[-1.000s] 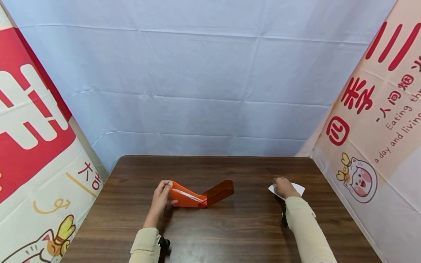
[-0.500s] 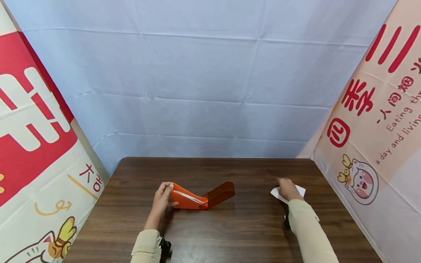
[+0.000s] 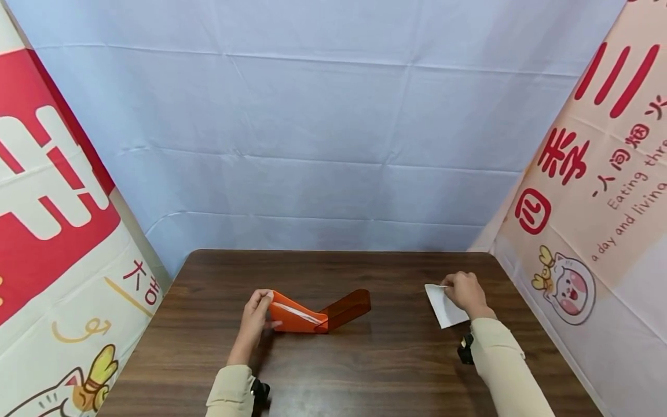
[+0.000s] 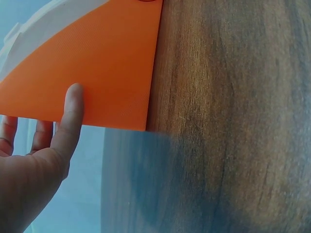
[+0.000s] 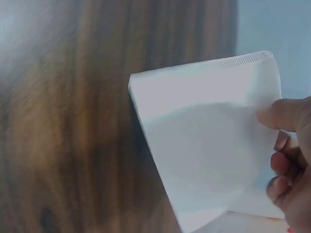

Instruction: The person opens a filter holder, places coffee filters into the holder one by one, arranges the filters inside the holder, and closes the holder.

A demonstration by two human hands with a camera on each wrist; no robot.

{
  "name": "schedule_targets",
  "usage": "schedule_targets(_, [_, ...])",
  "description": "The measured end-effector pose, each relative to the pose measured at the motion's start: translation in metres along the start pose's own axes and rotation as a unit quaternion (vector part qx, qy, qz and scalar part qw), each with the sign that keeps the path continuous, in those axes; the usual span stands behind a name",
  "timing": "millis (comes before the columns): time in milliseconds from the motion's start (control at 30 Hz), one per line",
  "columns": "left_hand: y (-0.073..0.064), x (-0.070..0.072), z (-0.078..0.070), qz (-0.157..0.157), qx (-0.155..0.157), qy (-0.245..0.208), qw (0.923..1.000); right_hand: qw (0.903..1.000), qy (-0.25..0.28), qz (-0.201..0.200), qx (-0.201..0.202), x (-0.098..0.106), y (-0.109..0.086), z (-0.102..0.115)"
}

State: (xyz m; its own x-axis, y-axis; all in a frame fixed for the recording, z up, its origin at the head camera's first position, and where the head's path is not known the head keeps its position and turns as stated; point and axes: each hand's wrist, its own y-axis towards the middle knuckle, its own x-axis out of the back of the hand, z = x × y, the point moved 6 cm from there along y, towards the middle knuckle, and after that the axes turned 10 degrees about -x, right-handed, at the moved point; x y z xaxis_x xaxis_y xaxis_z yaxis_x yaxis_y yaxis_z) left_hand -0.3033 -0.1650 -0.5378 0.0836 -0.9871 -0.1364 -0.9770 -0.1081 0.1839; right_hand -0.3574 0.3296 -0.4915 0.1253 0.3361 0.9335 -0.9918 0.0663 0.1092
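Note:
An orange filter-paper holder (image 3: 294, 319) stands left of the middle of the table, with its see-through brown lid (image 3: 348, 308) swung out to the right. White papers show along its slanted open top. My left hand (image 3: 253, 315) grips its left end, thumb on the orange face (image 4: 112, 73) and other fingers behind in the left wrist view. Over the table's right side, my right hand (image 3: 465, 291) pinches a white coffee filter paper (image 3: 446, 307) by its edge. The right wrist view shows the paper (image 5: 204, 145) as a flat, tapered sheet with a crimped edge.
The dark wooden table (image 3: 354, 370) has a pale blue cloth (image 3: 323, 145) hanging behind it. Printed cloths stand at the left (image 3: 57, 202) and right (image 3: 599, 174) sides. Each wrist wears a small black device.
My right hand has turned and shifted slightly right, and the filter paper now hangs out to its left, more of it visible. My left hand and the holder stay in place.

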Motion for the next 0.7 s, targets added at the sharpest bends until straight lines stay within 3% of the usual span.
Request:
schedule_targets(333, [-0.001, 0.0, 0.003, -0.002, 0.002, -0.006, 1.0, 0.9985, 0.052, 0.015, 0.006, 0.02, -0.006, 0.018])
schedule_targets(567, [-0.001, 0.0, 0.002, 0.001, 0.005, -0.009, 0.9999, 0.9946, 0.082, -0.059, 0.023, 0.036, -0.009, 0.03])
schedule_targets(700, [0.0, 0.001, 0.001, 0.004, 0.006, -0.013, 0.9999, 0.9911, 0.107, -0.077, 0.02, 0.042, -0.011, 0.033])
